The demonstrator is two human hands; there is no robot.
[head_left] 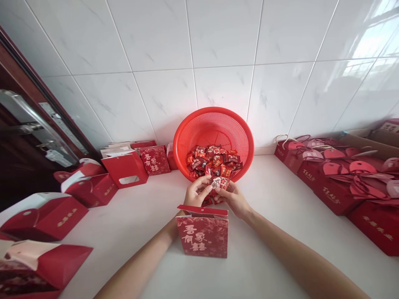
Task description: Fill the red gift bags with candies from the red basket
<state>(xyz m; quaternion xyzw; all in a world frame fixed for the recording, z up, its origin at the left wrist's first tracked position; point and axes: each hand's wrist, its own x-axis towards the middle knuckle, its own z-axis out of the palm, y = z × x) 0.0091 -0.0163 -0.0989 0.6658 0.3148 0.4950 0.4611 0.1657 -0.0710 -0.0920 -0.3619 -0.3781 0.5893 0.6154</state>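
A red plastic basket (215, 110) leans tilted against the wall, its mouth towards me, with a heap of wrapped candies (215, 160) in its lower part. At its front rim my left hand (196, 192) and my right hand (234, 200) are closed around several wrapped candies (220, 183), one with a pale, patterned wrapper. More red wrappers show just below my fingers. Nearer to me, between my forearms, a red gift box (204, 236) with white characters stands upright. Its top flap is raised, and its inside is mostly hidden from me.
Red gift boxes (92, 189) line the left side, with a red box with an oval cutout (126, 168) and a patterned box (155, 160) behind. Rows of tied red boxes (335, 182) stand at right. A dark door (21, 120) with a metal handle is at far left. White tiles back the table.
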